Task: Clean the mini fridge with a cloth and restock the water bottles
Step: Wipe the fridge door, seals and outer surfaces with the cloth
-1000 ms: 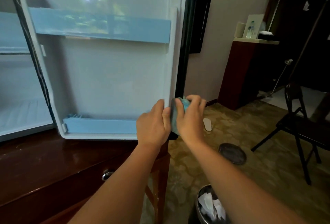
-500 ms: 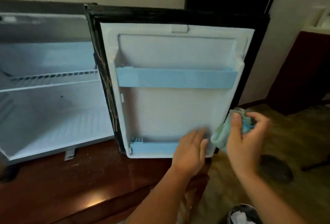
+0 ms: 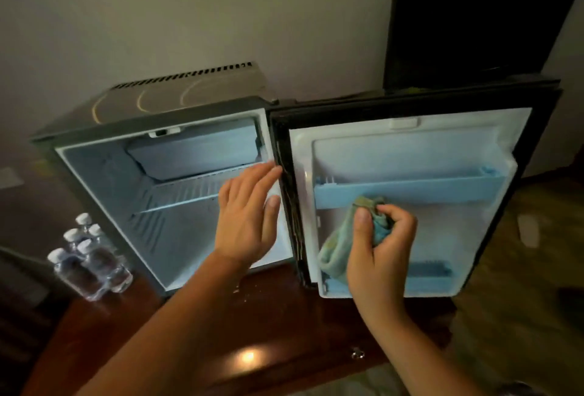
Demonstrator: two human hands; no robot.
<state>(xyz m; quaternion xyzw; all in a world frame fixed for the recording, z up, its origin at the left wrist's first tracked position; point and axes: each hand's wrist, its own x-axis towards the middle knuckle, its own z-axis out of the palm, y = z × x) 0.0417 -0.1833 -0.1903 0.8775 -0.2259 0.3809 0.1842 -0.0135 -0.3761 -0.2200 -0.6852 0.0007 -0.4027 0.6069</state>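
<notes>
right hand [image 3: 379, 256] grips cloth [image 3: 333, 255], just under door shelf [image 3: 426, 190] (long axis left–right) | left hand [image 3: 246, 225] open, fingers straight, by hinge edge [image 3: 289, 206] | bottles [image 3: 91, 263] well left, left hand nearer

Left hand [image 3: 249, 218]: bare forearm extended forward, back of hand up, fingers straight and close together, thumb apart. Right hand [image 3: 379, 256]: bare forearm extended forward, fingers and thumb curled, gripping a bunched cloth [image 3: 336, 252].

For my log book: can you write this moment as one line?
step: cleaning | right hand: grips cloth by door shelf | left hand: open, at fridge opening | bottles: outside, left
</notes>
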